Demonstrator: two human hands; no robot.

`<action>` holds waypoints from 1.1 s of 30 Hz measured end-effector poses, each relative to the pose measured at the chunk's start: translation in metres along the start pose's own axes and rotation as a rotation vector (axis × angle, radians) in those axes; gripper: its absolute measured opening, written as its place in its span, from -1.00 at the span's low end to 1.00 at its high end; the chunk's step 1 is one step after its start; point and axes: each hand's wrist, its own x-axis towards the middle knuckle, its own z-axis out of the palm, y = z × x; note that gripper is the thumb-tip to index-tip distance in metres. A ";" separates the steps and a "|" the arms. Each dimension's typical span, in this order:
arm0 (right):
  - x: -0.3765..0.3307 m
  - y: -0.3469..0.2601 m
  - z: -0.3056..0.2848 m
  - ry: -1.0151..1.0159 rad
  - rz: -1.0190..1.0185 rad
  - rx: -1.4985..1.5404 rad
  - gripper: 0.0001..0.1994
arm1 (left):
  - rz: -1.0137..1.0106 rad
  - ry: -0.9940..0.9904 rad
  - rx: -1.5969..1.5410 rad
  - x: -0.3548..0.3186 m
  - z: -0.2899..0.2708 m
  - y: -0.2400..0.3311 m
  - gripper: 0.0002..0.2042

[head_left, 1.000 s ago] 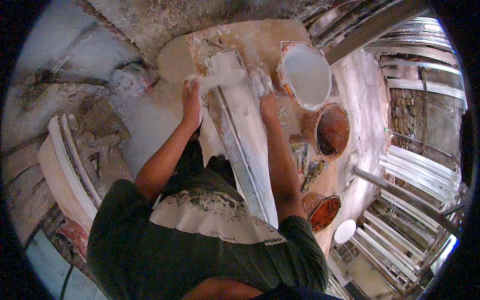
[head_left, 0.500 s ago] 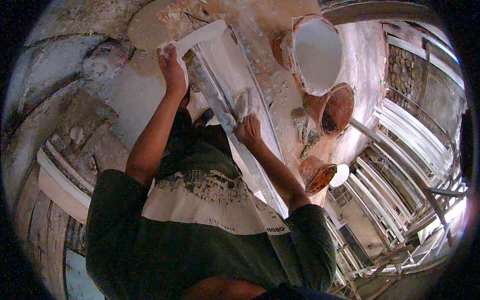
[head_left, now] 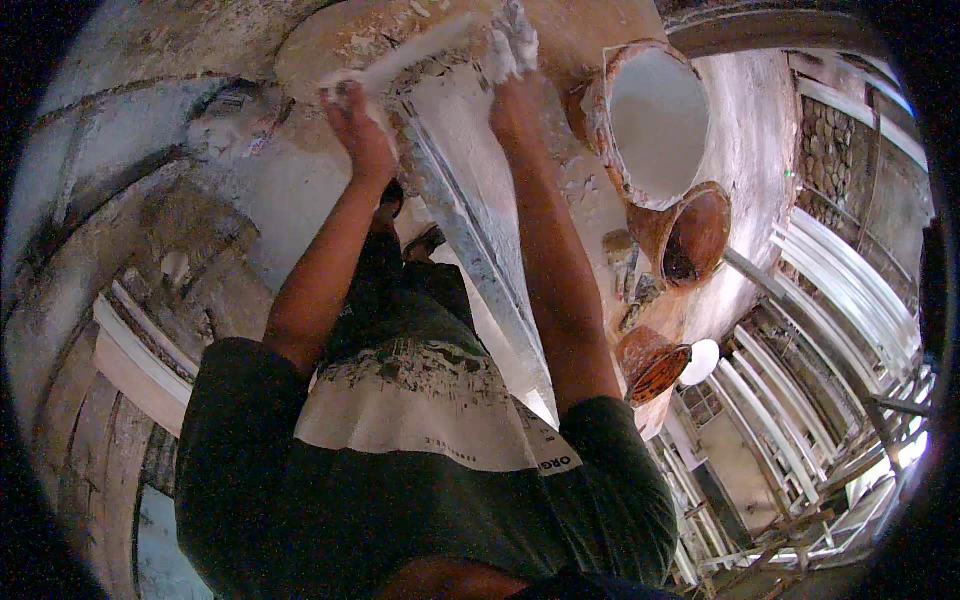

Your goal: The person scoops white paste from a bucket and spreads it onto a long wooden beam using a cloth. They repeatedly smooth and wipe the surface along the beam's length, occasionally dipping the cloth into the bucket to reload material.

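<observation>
Pale strip: I observe one end inside gripping fingers of the left hand, the other near the right hand, whose closure I cannot tell.

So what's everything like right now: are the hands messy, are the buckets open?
Left hand: at one end of the pale strip, grip blurred.
Right hand: fingers coated white; can't tell if it's holding anything.
Pale strip: blurred.
Long board: smeared white.
Large bucket: open, rim crusted, pale inside.
Middle bucket: open, dark inside.
Small bucket: open, rusty orange inside.
</observation>
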 end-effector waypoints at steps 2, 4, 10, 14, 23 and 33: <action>-0.008 -0.025 -0.037 0.035 0.331 0.710 -0.64 | -0.023 -0.034 0.065 -0.011 -0.002 -0.015 -0.43; -0.010 -0.051 -0.065 0.028 0.472 0.943 -0.65 | -0.045 -0.081 0.127 -0.024 0.001 -0.028 -0.45; -0.017 -0.033 -0.055 0.006 0.401 0.850 -0.73 | -0.046 -0.290 0.117 -0.036 0.000 -0.038 -0.45; -0.019 -0.035 -0.060 0.013 0.236 0.801 -0.75 | -0.006 -0.197 0.248 -0.036 -0.005 -0.066 -0.45; -0.093 0.025 -0.055 0.028 0.425 0.716 -0.73 | -0.010 -0.279 0.353 -0.110 -0.014 -0.053 -0.57; -0.236 0.039 -0.129 0.032 0.386 0.772 -0.78 | 0.128 -0.354 0.238 -0.259 -0.044 -0.095 -0.76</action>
